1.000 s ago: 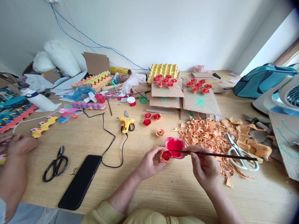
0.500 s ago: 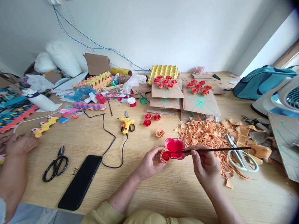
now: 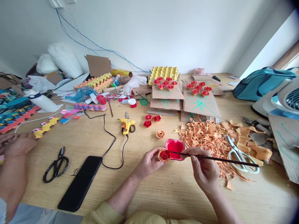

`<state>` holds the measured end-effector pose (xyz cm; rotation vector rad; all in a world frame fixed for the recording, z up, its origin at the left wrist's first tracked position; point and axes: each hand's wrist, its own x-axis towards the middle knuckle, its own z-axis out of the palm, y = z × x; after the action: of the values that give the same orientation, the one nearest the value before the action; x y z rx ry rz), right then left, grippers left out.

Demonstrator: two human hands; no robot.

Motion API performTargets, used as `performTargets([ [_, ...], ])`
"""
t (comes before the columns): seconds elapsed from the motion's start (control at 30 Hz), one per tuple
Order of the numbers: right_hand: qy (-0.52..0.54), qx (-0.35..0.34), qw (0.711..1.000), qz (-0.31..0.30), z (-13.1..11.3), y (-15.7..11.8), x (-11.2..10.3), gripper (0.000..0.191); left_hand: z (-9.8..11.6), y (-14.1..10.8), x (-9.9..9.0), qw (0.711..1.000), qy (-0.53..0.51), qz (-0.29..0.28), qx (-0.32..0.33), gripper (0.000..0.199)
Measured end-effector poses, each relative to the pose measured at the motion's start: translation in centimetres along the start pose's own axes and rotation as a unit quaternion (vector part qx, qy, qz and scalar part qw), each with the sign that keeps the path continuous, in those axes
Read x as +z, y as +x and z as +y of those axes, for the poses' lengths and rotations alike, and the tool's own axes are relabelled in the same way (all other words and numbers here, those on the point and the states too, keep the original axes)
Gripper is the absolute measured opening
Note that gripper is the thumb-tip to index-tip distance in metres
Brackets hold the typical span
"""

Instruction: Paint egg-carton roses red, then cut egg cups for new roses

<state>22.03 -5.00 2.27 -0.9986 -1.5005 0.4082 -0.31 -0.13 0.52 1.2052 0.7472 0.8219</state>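
Between the fingers of my left hand [image 3: 150, 163] is a paper flower [image 3: 164, 155], red in the middle and orange at its outer petals. My right hand [image 3: 204, 169] grips a thin dark paintbrush [image 3: 224, 161], whose tip reaches the flower's petals. Just behind the flower stands a small dish of red paint [image 3: 175, 146], partly hidden by the brush and my right fingers. Beyond it lie an unpainted orange flower [image 3: 160, 134] and several red flowers [image 3: 147, 123].
Orange scraps [image 3: 203, 133] and white-handled scissors [image 3: 241, 157] lie at right. Cardboard pieces [image 3: 201, 105] bearing red flowers stand behind. Leftward are a yellow glue gun [image 3: 127, 125] with its cord, black scissors [image 3: 56, 166], a phone [image 3: 80, 183] and another person's hands [image 3: 21, 144].
The paintbrush has tilted, its rear end dropping lower on the right. My left hand has shifted the flower slightly left and turned it, showing more orange outer petals.
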Motion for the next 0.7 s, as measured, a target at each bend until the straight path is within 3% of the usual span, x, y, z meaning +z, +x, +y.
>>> performTargets([
  [0.3,0.019,-0.02,1.0,-0.012,-0.2,0.3,0.2,0.019,0.0,-0.2,-0.3,1.0,-0.003,-0.023,0.011,0.044],
  [0.43,0.012,-0.022,0.999,-0.031,-0.4,0.5,0.0,0.019,0.0,-0.1,-0.3,1.0,-0.008,-0.011,0.012,0.045],
  [0.7,-0.034,0.018,0.999,-0.005,0.1,0.1,-0.5,0.016,-1.0,0.4,-0.3,0.998,0.012,0.035,0.043,0.043],
])
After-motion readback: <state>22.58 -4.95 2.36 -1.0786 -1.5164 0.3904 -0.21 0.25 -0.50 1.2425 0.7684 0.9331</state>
